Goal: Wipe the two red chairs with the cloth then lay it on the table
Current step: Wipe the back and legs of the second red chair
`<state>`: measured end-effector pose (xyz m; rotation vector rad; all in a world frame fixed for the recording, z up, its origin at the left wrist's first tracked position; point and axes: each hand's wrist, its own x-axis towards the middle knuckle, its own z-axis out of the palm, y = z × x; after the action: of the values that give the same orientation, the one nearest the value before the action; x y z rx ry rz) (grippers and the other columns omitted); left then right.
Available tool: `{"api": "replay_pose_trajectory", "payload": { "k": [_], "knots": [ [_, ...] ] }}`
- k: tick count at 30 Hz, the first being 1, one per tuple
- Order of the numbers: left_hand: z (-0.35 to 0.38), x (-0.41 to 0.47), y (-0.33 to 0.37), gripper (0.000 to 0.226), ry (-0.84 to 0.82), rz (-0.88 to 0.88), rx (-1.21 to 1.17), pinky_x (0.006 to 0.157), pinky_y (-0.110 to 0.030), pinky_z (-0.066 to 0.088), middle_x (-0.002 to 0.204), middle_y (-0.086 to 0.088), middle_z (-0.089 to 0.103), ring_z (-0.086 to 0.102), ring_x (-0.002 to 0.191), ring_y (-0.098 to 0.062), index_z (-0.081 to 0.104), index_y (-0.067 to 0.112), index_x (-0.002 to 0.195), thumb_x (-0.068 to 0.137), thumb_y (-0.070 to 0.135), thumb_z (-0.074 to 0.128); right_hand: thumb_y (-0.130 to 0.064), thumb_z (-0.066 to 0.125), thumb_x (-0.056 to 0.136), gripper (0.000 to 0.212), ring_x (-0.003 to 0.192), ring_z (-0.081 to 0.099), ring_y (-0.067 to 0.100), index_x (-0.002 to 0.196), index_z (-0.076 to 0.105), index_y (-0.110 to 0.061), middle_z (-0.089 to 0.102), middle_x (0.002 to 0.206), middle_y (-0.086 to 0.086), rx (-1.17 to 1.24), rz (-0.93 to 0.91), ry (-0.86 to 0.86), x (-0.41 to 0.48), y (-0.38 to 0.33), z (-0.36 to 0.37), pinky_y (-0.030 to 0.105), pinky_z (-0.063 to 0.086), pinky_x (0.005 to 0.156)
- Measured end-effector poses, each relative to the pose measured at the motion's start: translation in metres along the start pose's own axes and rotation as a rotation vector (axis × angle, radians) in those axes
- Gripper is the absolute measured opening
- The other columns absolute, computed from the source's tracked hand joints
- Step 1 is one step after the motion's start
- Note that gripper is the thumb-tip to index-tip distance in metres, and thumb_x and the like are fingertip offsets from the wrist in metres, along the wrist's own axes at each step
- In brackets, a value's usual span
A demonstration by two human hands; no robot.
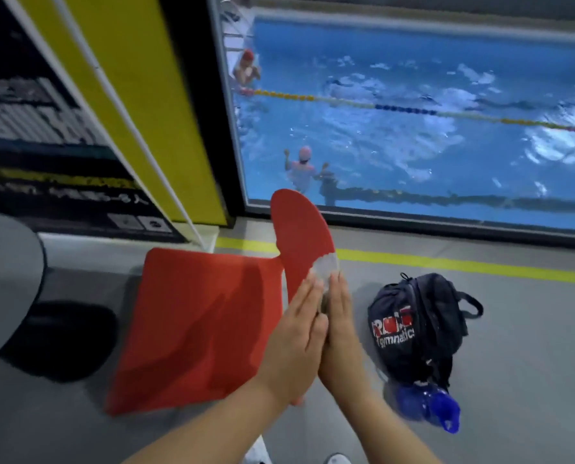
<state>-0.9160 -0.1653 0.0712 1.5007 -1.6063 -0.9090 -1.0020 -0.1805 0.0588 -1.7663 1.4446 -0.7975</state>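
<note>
A red chair (195, 316) stands below me, its flat seat to the left and its curved backrest (296, 229) rising toward the window. A pale grey cloth (326, 267) is pressed against the backrest's lower edge, sandwiched between my two palms. My left hand (299, 333) and my right hand (341, 326) lie flat against each other with straight fingers, the cloth between the fingertips. Only one red chair is in view.
A grey round table (8, 279) edges in at the left, its dark base (61, 339) on the floor. A dark backpack (416, 323) with a blue bottle (426, 408) sits right of the chair. A large window (413, 112) overlooks a pool with swimmers.
</note>
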Motion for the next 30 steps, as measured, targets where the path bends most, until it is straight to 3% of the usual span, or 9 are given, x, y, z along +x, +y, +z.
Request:
{"api": "replay_pose_trajectory", "payload": {
  "k": [3, 7, 12, 14, 17, 20, 23, 26, 30],
  "knots": [
    [-0.002, 0.001, -0.001, 0.047, -0.124, 0.028, -0.052, 0.111, -0.007, 0.005, 0.151, 0.018, 0.009, 0.005, 0.138, 0.009, 0.012, 0.034, 0.137, 0.094, 0.032, 0.027, -0.016, 0.038, 0.097, 0.056, 0.138, 0.020, -0.008, 0.144, 0.012, -0.032, 0.019, 0.153, -0.013, 0.275, 0.147, 0.018, -0.003, -0.006, 0.000, 0.000, 0.017, 0.107],
    [-0.006, 0.031, -0.001, 0.050, -0.203, 0.009, -0.056, 0.111, -0.007, 0.003, 0.149, 0.023, 0.004, 0.001, 0.138, 0.010, 0.006, 0.033, 0.138, 0.092, 0.039, 0.023, -0.004, 0.039, 0.096, 0.058, 0.120, 0.037, -0.024, 0.144, 0.024, -0.032, 0.035, 0.144, -0.020, 0.517, 0.263, 0.008, 0.025, -0.003, -0.011, -0.001, 0.032, 0.098],
    [0.004, 0.075, 0.003, 0.049, -0.169, 0.006, -0.072, 0.114, -0.013, 0.004, 0.150, 0.021, 0.003, 0.001, 0.138, 0.010, 0.006, 0.030, 0.139, 0.093, 0.044, 0.020, -0.016, 0.037, 0.092, 0.053, 0.134, 0.041, 0.012, 0.144, 0.030, -0.009, 0.039, 0.148, 0.006, 0.766, 0.251, -0.043, 0.066, 0.003, -0.020, 0.035, 0.031, 0.114],
    [0.007, 0.092, -0.003, 0.048, -0.110, -0.051, -0.105, 0.116, -0.020, 0.010, 0.153, 0.011, 0.010, 0.008, 0.140, 0.003, 0.010, 0.030, 0.138, 0.093, 0.043, 0.022, -0.018, 0.035, 0.085, 0.060, 0.137, 0.037, 0.016, 0.143, 0.030, -0.005, 0.036, 0.149, 0.009, 0.840, 0.269, -0.067, 0.088, 0.007, -0.020, 0.032, 0.031, 0.115],
    [0.010, 0.122, -0.011, 0.050, -0.002, -0.104, -0.076, 0.116, -0.020, 0.013, 0.154, 0.003, 0.016, 0.013, 0.141, -0.004, 0.014, 0.024, 0.139, 0.093, 0.039, 0.026, -0.002, 0.029, 0.095, 0.045, 0.135, 0.037, 0.014, 0.140, 0.035, -0.003, 0.039, 0.147, 0.011, 0.965, 0.281, -0.114, 0.129, 0.019, -0.016, 0.017, 0.034, 0.108],
    [0.009, 0.158, -0.021, 0.055, 0.066, -0.187, -0.109, 0.118, -0.027, 0.011, 0.154, -0.001, 0.014, 0.012, 0.142, -0.007, 0.018, 0.012, 0.142, 0.090, 0.029, 0.026, 0.004, 0.024, 0.095, 0.045, 0.137, 0.035, 0.016, 0.139, 0.035, 0.001, 0.038, 0.147, 0.010, 1.051, 0.295, -0.183, 0.170, 0.026, -0.009, 0.022, 0.029, 0.112],
    [0.002, 0.193, -0.039, 0.060, 0.111, -0.242, -0.097, 0.117, -0.025, 0.011, 0.151, 0.005, 0.010, 0.009, 0.142, -0.009, 0.016, 0.010, 0.142, 0.085, 0.024, 0.028, 0.004, 0.024, 0.096, 0.046, 0.136, 0.035, 0.020, 0.141, 0.032, -0.001, 0.038, 0.146, 0.010, 1.141, 0.333, -0.311, 0.210, 0.027, -0.001, 0.014, 0.040, 0.097],
    [-0.012, 0.219, -0.057, 0.061, 0.127, -0.298, 0.011, 0.114, -0.014, 0.012, 0.149, 0.005, 0.013, 0.011, 0.142, -0.012, 0.018, 0.008, 0.142, 0.085, 0.026, 0.028, 0.003, 0.026, 0.096, 0.045, 0.139, 0.032, 0.023, 0.142, 0.030, 0.000, 0.035, 0.148, 0.015, 1.152, 0.346, -0.362, 0.242, 0.032, 0.012, 0.031, 0.028, 0.113],
    [-0.034, 0.250, -0.070, 0.060, 0.062, -0.425, 0.133, 0.118, -0.035, 0.013, 0.152, -0.010, 0.020, 0.018, 0.141, -0.017, 0.022, 0.003, 0.141, 0.087, 0.026, 0.030, 0.003, 0.028, 0.095, 0.043, 0.136, 0.036, 0.021, 0.138, 0.036, 0.004, 0.041, 0.143, 0.015, 1.211, 0.404, -0.416, 0.272, 0.035, 0.031, 0.032, 0.023, 0.116]
  ]
}}
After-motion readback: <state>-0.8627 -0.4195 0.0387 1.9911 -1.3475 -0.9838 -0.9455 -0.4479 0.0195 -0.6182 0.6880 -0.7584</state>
